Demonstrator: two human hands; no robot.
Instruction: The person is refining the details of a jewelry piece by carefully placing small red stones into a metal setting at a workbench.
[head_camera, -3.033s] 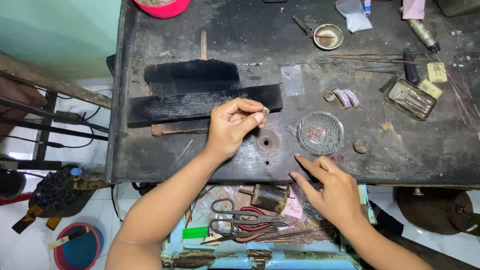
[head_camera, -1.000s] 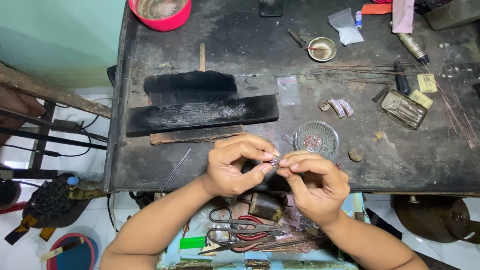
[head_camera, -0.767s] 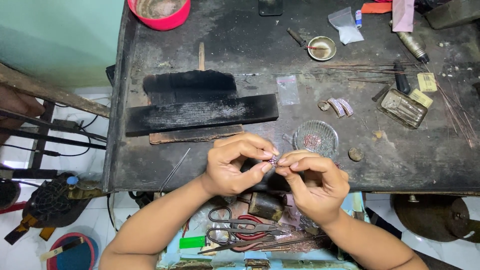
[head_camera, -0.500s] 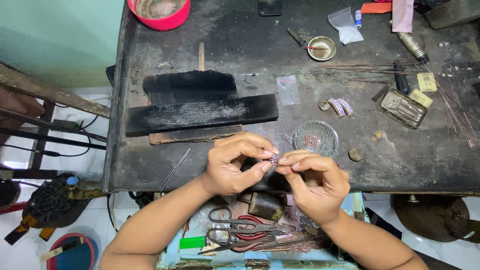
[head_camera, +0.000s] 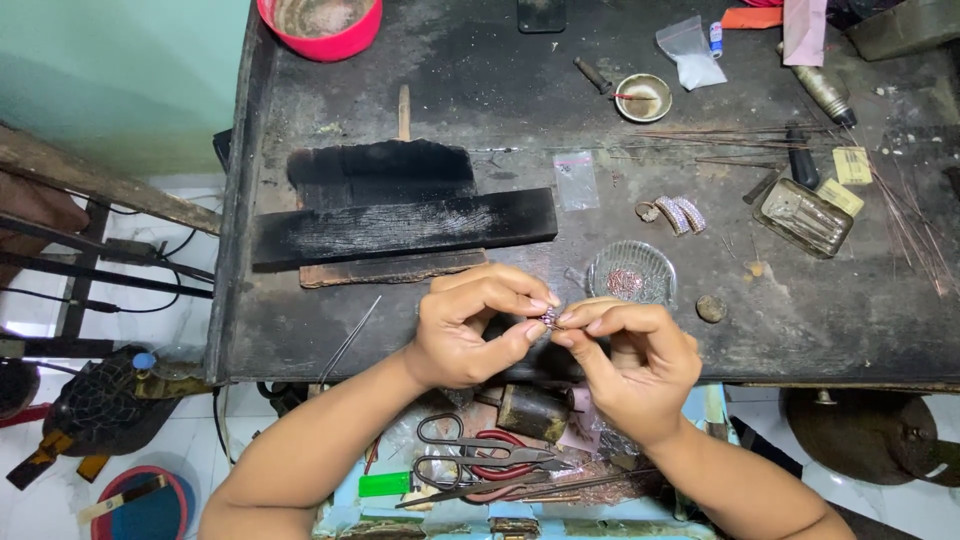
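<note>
Small sparkly trinket (head_camera: 549, 317), too tiny to identify, sits pinched between the fingertips of the left hand (head_camera: 470, 330) and right hand (head_camera: 630, 365), just above the dark workbench (head_camera: 300, 330) front edge; both hands' fingers largely hide it.

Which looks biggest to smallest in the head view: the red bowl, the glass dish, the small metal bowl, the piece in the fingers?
1. red bowl, though cut off by the frame
2. glass dish
3. small metal bowl
4. tiny piece pinched by both hands
</note>
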